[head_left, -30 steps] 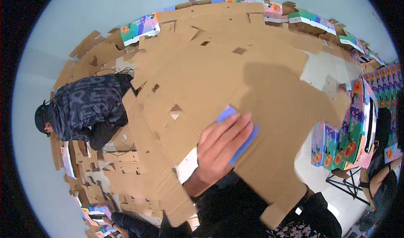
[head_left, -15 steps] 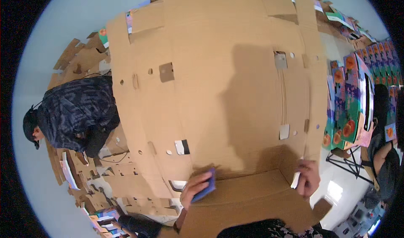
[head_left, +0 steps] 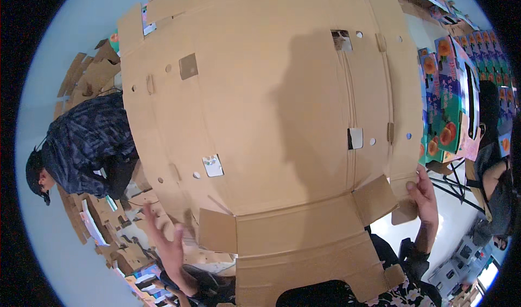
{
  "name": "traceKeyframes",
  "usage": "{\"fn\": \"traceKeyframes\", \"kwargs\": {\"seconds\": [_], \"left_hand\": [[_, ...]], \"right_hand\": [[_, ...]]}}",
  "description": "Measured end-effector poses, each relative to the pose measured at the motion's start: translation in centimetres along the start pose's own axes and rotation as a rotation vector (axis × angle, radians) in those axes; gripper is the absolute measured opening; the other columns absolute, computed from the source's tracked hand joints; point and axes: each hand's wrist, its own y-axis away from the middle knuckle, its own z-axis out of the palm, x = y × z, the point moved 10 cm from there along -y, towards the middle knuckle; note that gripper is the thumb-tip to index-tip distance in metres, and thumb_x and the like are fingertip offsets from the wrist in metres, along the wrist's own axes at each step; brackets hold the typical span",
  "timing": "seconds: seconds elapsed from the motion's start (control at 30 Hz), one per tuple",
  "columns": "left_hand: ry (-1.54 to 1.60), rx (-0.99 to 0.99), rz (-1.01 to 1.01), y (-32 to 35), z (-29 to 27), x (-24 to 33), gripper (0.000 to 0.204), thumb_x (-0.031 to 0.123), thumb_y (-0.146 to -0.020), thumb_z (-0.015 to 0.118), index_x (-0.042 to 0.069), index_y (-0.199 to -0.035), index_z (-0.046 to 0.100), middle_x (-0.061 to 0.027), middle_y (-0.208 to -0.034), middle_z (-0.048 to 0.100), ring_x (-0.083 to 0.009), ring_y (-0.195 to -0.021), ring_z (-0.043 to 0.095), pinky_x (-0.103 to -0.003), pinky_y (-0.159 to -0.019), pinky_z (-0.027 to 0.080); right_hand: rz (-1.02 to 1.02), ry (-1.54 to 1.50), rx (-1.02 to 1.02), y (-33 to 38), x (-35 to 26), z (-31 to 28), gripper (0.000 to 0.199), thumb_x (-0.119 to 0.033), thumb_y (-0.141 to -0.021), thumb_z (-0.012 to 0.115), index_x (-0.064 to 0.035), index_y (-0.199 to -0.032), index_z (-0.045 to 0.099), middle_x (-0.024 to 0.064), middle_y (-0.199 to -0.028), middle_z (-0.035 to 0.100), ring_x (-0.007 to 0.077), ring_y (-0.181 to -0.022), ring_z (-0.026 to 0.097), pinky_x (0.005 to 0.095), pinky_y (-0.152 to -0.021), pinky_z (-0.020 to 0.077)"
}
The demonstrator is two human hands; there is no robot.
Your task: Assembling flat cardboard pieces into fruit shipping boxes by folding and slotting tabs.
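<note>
A large flat cardboard box blank (head_left: 260, 117), plain brown inside up, spreads before me with creases, round holes and square cut-outs. Its near panel (head_left: 298, 231) bends up along a crease toward my body, with a small flap (head_left: 218, 231) folded at its left end and another flap (head_left: 374, 198) at its right end. Beside the left flap, my left hand (head_left: 167, 242) is raised with spread fingers, holding nothing. At the blank's near right corner, my right hand (head_left: 426, 196) has its thumb over the edge and the fingers partly hidden, gripping the cardboard.
A person (head_left: 87, 149) in dark patterned clothing bends over at the left among cardboard pieces (head_left: 130, 253). Colourful printed boxes (head_left: 450, 95) are stacked at the right beside another person's arm (head_left: 496, 179). A black folding stand (head_left: 458, 185) is below those boxes.
My left hand has let go of a blue-purple piece and opened out to the left. My right hand has moved up and right. The near panel has lowered and its end flaps have swung outward.
</note>
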Motion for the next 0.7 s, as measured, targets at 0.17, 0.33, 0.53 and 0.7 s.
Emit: {"fn": "traceKeyframes", "kwargs": {"seconds": [0.17, 0.33, 0.53, 0.7], "left_hand": [[0.607, -0.129, -0.141, 2.1, 0.6, -1.1, 0.074, 0.02, -0.096, 0.06, -0.003, -0.159, 0.027, -0.0212, -0.156, 0.042, -0.0304, -0.141, 0.043, -0.039, -0.114, 0.036], [1.003, -0.111, 0.008, 4.9, -0.2, 2.0, 0.059, 0.022, -0.096, 0.048, -0.001, -0.149, 0.04, -0.016, -0.143, 0.052, -0.0284, -0.135, 0.05, -0.036, -0.103, 0.049], [0.967, 0.021, 0.131, 5.3, 1.2, 4.8, 0.055, 0.025, -0.094, 0.055, 0.005, -0.144, 0.046, -0.0146, -0.143, 0.053, -0.0306, -0.134, 0.051, -0.039, -0.103, 0.049], [0.779, 0.141, 0.292, 5.1, 2.9, 8.3, 0.052, 0.028, -0.092, 0.061, 0.011, -0.139, 0.05, -0.0134, -0.142, 0.054, -0.0324, -0.133, 0.051, -0.042, -0.103, 0.048]], "right_hand": [[-0.094, -0.272, 0.011, 2.5, -2.6, -0.1, 0.091, -0.023, -0.079, 0.075, 0.0037, -0.155, 0.033, 0.0182, -0.146, 0.054, 0.0284, -0.134, 0.053, 0.0385, -0.114, 0.038], [-0.063, -0.353, 0.202, 6.7, -2.8, -0.6, 0.101, -0.032, -0.071, 0.078, 0.0043, -0.153, 0.033, 0.0224, -0.147, 0.051, 0.0361, -0.129, 0.056, 0.0437, -0.108, 0.0462], [-0.322, -0.162, 0.268, 8.2, -5.2, 0.8, 0.088, -0.031, -0.076, 0.075, -0.0015, -0.15, 0.038, 0.0212, -0.146, 0.053, 0.0364, -0.128, 0.056, 0.0441, -0.106, 0.0466], [-0.662, 0.179, 0.285, 7.5, -9.6, 3.6, 0.077, -0.029, -0.081, 0.074, -0.0064, -0.147, 0.043, 0.0202, -0.145, 0.054, 0.0366, -0.127, 0.056, 0.0445, -0.105, 0.0468]]}}
